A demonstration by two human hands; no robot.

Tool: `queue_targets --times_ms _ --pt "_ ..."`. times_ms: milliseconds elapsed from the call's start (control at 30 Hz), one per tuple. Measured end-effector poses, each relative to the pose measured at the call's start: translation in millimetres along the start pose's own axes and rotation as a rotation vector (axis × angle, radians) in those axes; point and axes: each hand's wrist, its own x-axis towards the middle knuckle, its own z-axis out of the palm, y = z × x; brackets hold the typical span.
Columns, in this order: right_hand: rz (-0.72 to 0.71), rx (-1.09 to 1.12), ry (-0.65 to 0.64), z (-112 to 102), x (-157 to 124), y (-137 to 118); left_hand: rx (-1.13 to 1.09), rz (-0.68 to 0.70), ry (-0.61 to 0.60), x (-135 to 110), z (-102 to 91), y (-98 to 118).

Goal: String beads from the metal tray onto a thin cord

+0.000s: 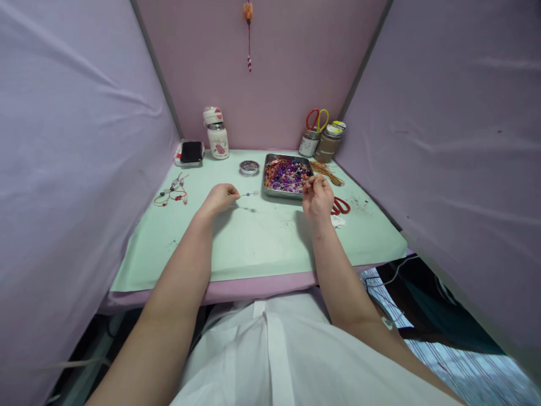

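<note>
My left hand [220, 198] is closed in a pinch on a thin beaded thread [249, 194] that carries a few purple beads and hangs just above the green table mat [253, 237]. My right hand [318, 197] is closed in a pinch at the near right edge of a metal tray [267, 169] full of purple, red and orange beads. What its fingertips hold is too small to make out; the thread seems to run toward it.
Red-handled scissors [341, 206] lie right of my right hand. A small round tin [249, 166], a phone [191, 151], a white jar [218, 135], finished bead strings [172, 193], gold cord [327, 172], and two containers [321, 142] with scissors stand around. Fabric walls enclose three sides.
</note>
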Motion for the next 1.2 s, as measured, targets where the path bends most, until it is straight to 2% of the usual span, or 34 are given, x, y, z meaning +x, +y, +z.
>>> queue_targets --times_ms 167,233,333,400,500,600,767,833,1000,1067,1200 --pt "0.007 0.107 -0.092 16 -3 -25 -0.197 -0.098 -0.123 -6 0.0 8" --pt "0.018 0.171 -0.114 24 -2 -39 -0.444 -0.11 -0.184 -8 -1.5 12" --pt "0.06 0.296 -0.137 33 4 -59 -1.008 -0.038 -0.222 -10 -2.3 22" --pt "0.103 0.366 -0.151 37 8 -67 -1.292 -0.013 -0.217 -12 -2.0 29" --pt "0.188 0.443 -0.173 37 13 -67 -1.575 -0.018 -0.177 -17 -1.5 40" --pt "0.259 0.502 -0.167 33 14 -57 -1.73 -0.051 -0.133 -21 -1.2 48" --pt "0.273 0.504 -0.125 33 14 -48 -1.792 -0.066 -0.245 -19 5.2 47" --pt "0.245 0.461 -0.138 37 14 -52 -1.702 -0.103 -0.277 -16 11.8 46" --pt "0.186 0.272 -0.221 53 7 -68 -1.421 -0.112 -0.221 -17 33.8 48" --pt "0.176 0.206 -0.256 59 5 -71 -1.376 -0.133 -0.273 -19 42.5 47" --pt "0.176 0.121 -0.327 72 3 -75 -1.399 -0.245 -0.451 -21 56.7 44"
